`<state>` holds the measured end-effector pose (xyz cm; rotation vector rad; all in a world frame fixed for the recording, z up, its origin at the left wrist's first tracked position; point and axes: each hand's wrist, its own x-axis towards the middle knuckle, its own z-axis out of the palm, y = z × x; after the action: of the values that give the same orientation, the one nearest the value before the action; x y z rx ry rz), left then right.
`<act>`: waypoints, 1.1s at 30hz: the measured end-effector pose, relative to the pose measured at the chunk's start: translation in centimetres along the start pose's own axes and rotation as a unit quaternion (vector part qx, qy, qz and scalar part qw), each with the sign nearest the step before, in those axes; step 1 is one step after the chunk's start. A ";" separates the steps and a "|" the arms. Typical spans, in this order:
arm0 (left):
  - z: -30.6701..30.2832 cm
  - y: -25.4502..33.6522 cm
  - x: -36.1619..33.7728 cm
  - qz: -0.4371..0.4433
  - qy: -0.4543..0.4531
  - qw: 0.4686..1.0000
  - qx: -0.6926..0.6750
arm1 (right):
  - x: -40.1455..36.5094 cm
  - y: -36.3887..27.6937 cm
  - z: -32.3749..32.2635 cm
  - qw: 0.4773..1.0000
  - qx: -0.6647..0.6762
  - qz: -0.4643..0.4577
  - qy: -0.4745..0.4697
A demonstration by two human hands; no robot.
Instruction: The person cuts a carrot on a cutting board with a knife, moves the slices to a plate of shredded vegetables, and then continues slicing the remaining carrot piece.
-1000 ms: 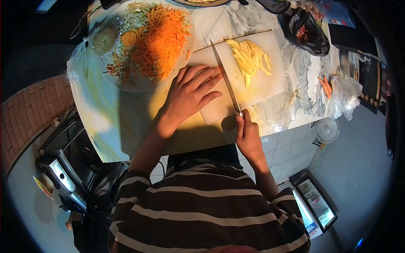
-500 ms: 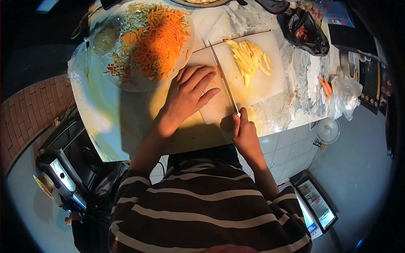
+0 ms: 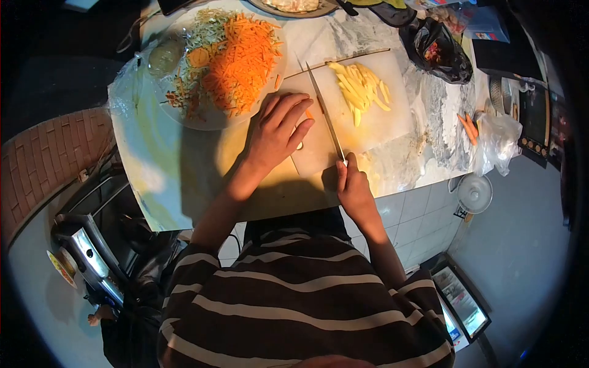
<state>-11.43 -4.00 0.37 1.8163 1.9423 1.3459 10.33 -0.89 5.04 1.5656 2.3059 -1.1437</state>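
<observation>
In the head view my right hand [image 3: 356, 189] grips the handle of a long kitchen knife [image 3: 327, 116]. Its blade points away from me across a white cutting board [image 3: 396, 119]. My left hand [image 3: 277, 132] lies palm down at the board's left side, left of the blade, fingers stretched and thumb apart. A small orange piece [image 3: 308, 115] shows by its fingertips; whatever is under the palm is hidden. Yellow cut sticks [image 3: 362, 92], perhaps potato, lie heaped on the board right of the knife.
A large clear plate [image 3: 208, 126] at the back left bears shredded carrot [image 3: 245, 61] and pale shreds. A black plastic bag [image 3: 438, 49] stands at the back right. Whole carrots [image 3: 469, 129] lie near a clear bag [image 3: 498, 141]. Another person's hand [image 3: 98, 316] shows at lower left.
The view has shifted slightly, so the table's contents sit a little differently. My left hand has turned slightly, with the knife still beside it in my right hand.
</observation>
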 end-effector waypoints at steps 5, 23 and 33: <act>0.6 -0.2 -0.1 0.025 -0.007 0.999 0.026 | -0.1 -0.2 0.5 0.998 -0.034 -0.033 0.044; 0.5 0.1 -0.7 0.045 -0.039 0.994 0.096 | 0.7 0.9 -2.7 0.968 0.206 0.044 -0.135; 0.5 0.3 -0.4 0.046 -0.037 0.993 0.099 | -0.4 0.3 2.0 0.984 -0.156 -0.022 0.085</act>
<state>-10.79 -4.19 0.13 2.0359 2.0399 1.1272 10.22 -2.42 3.65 1.5499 2.4888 -0.6346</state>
